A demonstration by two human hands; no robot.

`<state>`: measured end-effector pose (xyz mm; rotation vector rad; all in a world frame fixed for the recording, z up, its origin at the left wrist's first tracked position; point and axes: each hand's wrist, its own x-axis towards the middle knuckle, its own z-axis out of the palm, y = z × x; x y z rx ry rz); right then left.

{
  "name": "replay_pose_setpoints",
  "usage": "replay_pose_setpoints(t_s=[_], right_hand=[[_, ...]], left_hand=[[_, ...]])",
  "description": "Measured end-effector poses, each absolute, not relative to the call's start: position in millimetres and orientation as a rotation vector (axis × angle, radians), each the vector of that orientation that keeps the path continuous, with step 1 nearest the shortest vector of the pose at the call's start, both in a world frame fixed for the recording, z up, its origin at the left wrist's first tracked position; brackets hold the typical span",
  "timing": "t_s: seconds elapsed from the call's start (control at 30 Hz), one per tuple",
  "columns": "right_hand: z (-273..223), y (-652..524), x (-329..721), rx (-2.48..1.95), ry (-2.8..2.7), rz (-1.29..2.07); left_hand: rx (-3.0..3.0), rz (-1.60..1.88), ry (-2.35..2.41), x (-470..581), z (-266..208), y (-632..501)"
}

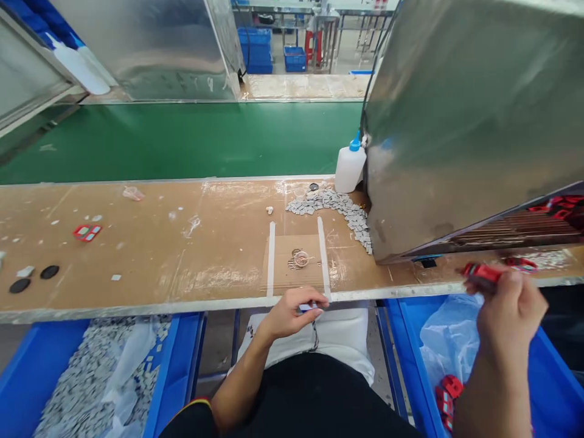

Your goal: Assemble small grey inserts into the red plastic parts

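My left hand [288, 313] hovers at the table's front edge, thumb and fingers pinching a small flat pale piece [305, 308]. Over at the far right, my right hand [513, 307] is closed around a red and black plastic piece [482, 275], somewhat blurred by motion. Another red piece [521, 264] lies on the table just beyond that hand. In front of my left hand, a small round clear dish [301, 260] rests on a cardboard patch [283, 243] between two white strips. Behind it, many small grey tiles [351, 216] form a curved heap.
A white bottle with a blue tip [350, 169] stands beside a large metal housing [456, 121]. Blue bins hang below: grey tiles [86, 371] at left, a plastic bag [451, 331] and red pieces [449, 395] at right. A green belt [191, 140] crosses behind. Black discs [49, 272] lie far left.
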<state>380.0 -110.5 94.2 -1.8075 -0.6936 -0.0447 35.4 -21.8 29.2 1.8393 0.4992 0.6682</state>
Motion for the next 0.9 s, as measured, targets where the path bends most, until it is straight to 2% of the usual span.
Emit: replay_pose_setpoints(t_s=[0.13,0.2,0.33,0.5,0.67,0.8,0.9], right_hand=[[47,-135,281,-1.549,-0.658,0.797],[36,-127,236,-1.369,-0.615,1.116],[31,-103,190,-1.082,-0.346,1.484],[36,-96,177,-0.963,-0.256,1.879],[34,-94,179,-1.13,-0.659,1.813],[30,-72,198,-1.488,-1.108,1.208],[25,-44,207,-1.527,-1.218,0.826]], left_hand=[[1.936,0.701,0.3,60,29,-25],[1.954,0.74,0.286,64,26,-25],[1.99,0.823,0.368,53,23,-21],[2.133,0.929,0.37,27,23,-17],[2.024,0.876,0.622,6,21,-11],[1.902,0.907,0.804,1,15,-5],[1.883,0.885,0.864,4,8,0]])
